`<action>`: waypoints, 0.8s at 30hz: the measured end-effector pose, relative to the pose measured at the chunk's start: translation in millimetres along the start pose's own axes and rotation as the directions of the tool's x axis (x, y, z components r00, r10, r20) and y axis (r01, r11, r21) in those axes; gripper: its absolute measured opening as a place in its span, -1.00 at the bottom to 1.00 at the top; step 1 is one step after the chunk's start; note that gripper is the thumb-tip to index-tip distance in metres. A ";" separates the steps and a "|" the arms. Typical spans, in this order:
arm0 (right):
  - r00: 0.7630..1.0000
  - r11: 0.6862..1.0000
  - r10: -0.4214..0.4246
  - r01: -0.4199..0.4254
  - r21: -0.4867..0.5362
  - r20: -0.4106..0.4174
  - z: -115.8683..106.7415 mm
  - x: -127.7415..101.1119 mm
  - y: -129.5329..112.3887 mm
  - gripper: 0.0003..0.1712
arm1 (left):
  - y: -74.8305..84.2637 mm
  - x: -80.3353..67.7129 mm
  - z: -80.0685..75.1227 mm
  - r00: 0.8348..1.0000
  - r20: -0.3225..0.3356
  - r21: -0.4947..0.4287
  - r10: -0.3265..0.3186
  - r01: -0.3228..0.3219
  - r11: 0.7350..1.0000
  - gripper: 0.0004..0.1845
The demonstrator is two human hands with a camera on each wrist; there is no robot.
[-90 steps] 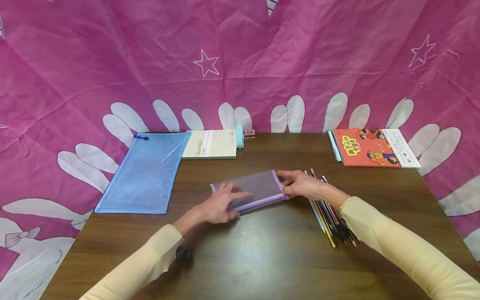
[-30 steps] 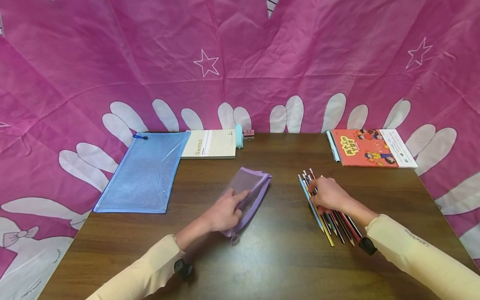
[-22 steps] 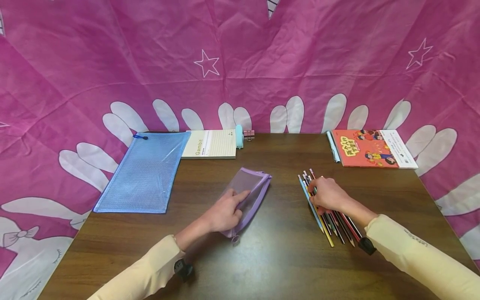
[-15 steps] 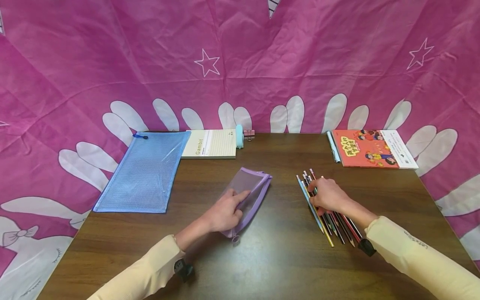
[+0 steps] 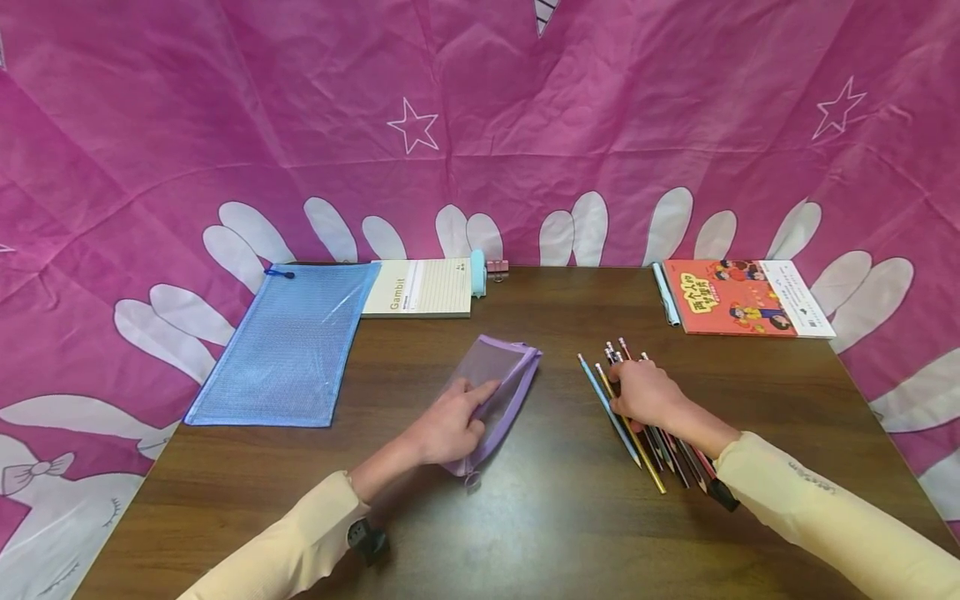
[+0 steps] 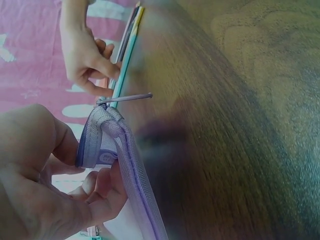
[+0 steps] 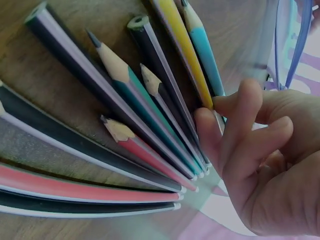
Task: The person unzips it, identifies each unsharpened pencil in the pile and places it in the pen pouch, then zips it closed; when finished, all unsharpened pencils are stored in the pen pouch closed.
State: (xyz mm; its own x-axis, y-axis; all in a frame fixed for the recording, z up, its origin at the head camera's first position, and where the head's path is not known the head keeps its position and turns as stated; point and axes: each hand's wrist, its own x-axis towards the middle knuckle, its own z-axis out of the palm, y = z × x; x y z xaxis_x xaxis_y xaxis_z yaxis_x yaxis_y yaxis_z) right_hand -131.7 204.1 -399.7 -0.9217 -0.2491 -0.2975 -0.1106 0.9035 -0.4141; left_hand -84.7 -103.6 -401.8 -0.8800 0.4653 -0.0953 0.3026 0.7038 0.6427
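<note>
My left hand (image 5: 450, 425) holds the near end of a purple-edged mesh zip pouch (image 5: 480, 360) on the table. In the left wrist view, thumb and fingers sit on either side of the pouch (image 6: 132, 165), whose end gapes a little; its zipper pull sticks out on top. My right hand (image 5: 648, 396) is over a loose group of pencils (image 5: 678, 467), pinching a yellow pencil (image 7: 180, 42) between thumb and forefinger. Just left of it lies a light blue pencil (image 5: 609, 412), slightly apart. Black, green and red pencils (image 7: 155, 162) fan out beside the hand.
A blue mesh zip bag (image 5: 285, 350) lies at the left, partly over a Gambit notebook (image 5: 435, 287). A light blue stapler-like item (image 5: 478, 275) and a pink binder clip (image 5: 497, 267) adjoin it. Back right are a pen (image 5: 666, 293) and an orange book (image 5: 735, 296).
Earlier both hands were on the pouch; it has since turned, and the right hand has moved to the pencils. Lately the blue and yellow pencils have shifted left from the group.
</note>
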 end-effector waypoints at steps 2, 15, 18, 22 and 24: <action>1.000 1.000 0.001 -0.001 -0.019 -0.011 1.3 0.3 -1.6 -0.54 | 0.1 0.0 0.2 1.000 0.001 -0.004 -0.002 0.002 1.000 -0.26; 0.998 0.995 -0.027 0.032 0.098 -0.057 -15.7 -1.2 -2.4 -0.50 | 1.2 1.0 -1.4 1.000 -0.019 0.006 0.018 -0.018 1.000 -0.27; 0.993 0.985 -0.059 0.075 0.156 -0.104 -24.0 -1.5 -3.4 -0.48 | 0.6 1.7 -2.8 0.998 -0.045 -0.003 0.037 -0.037 0.999 -0.27; 0.988 0.955 -0.066 0.104 0.279 -0.143 -27.9 -3.7 -8.6 -0.47 | 0.9 2.8 -3.6 0.995 -0.085 -0.026 0.057 -0.060 0.998 -0.27; 0.989 0.929 -0.050 0.098 0.358 -0.142 -27.4 -3.9 -12.3 -0.45 | 1.6 3.1 -3.6 0.993 -0.105 -0.041 0.061 -0.066 0.997 -0.27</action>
State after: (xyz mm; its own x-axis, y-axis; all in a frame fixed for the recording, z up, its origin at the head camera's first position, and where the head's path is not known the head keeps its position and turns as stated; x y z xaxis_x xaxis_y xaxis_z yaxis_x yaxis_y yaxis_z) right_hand -136.9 203.5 -369.8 -0.9584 -0.2419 -0.1517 -0.0599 0.6896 -0.7217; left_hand -88.3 -103.0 -398.3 -0.8935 0.4484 0.0246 0.3446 0.6493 0.6780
